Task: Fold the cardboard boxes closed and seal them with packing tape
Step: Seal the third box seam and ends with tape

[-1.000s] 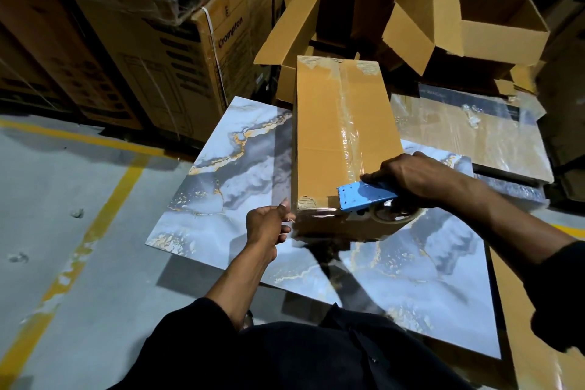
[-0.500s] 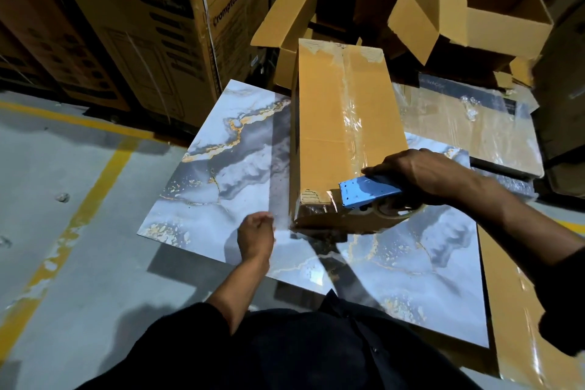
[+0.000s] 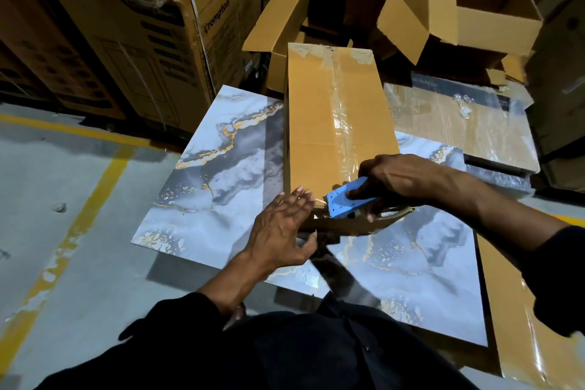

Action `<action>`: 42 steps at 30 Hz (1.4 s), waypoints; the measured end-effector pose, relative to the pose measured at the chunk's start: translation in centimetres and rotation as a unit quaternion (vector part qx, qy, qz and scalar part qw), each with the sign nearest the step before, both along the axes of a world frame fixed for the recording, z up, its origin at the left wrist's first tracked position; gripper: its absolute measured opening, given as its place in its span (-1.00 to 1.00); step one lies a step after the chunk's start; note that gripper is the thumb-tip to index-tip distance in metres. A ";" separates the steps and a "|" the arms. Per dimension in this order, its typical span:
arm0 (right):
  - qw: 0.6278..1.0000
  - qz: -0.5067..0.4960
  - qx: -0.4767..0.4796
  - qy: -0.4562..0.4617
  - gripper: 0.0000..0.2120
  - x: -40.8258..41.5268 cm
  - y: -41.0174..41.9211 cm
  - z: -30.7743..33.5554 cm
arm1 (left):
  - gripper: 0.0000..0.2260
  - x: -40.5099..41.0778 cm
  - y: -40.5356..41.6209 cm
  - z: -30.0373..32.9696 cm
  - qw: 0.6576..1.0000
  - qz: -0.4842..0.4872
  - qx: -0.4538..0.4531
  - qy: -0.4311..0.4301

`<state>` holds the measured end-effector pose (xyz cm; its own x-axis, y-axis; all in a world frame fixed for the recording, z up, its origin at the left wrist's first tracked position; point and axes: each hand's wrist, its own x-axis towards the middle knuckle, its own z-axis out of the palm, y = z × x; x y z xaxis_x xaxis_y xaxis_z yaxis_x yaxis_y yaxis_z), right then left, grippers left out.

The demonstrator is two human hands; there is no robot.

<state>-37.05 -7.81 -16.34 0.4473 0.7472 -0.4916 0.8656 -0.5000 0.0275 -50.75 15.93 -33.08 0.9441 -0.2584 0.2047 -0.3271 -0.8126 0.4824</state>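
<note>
Leftmost, bare grey floor (image 3: 95, 263) crossed by a worn yellow line (image 3: 91, 199), with a small pale scrap (image 3: 59, 207) too tiny to identify. Behind it, stacked printed cartons (image 3: 177, 51), partly wrapped in film, top cut off by the frame edge; only "rompton" readable. Further right, a marbled blue-grey slab (image 3: 228, 174) lying flat, near edge hidden under dark sleeves. On the slab, the closed cardboard box (image 3: 326, 123), long side running away from the camera, clear tape strip (image 3: 343, 123) down the middle seam, glare blurring its edges. At the near left corner of the box, left hand (image 3: 281, 231) with fingers straight and spread, fingertips resting on the top edge, gripping nothing. Just right, blue tape dispenser (image 3: 345, 198) at the near end of the box, its roll and blade mostly hidden by the right hand (image 3: 399, 177), fingers curled round it. Near face of the box in shadow, detail hard to read. Behind, open empty cartons (image 3: 459, 9) with flaps raised, interiors dark. Far right, a film-wrapped flat board (image 3: 456, 123), printing on it illegible.
</note>
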 end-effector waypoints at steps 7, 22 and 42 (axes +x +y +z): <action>0.998 -0.057 -0.017 0.004 -0.02 2.7 -3.8 0.3 | -0.41 0.1 0.8 0.7 1.000 0.015 -0.015 -0.008; 0.990 -0.136 -0.043 0.002 -0.58 2.3 -11.1 -1.6 | -0.35 0.8 -4.5 4.1 0.993 -0.006 0.116 -0.014; 0.981 -0.181 -0.042 -0.055 -0.48 2.7 -23.7 -0.7 | -0.16 2.5 -9.2 2.7 0.984 -0.097 0.130 0.078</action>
<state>-34.38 -31.49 -17.05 0.7295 0.4886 -0.4786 0.6212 -0.7662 0.1645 -48.25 6.69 -30.41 0.8862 -0.4620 -0.0349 -0.4274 -0.8443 0.3232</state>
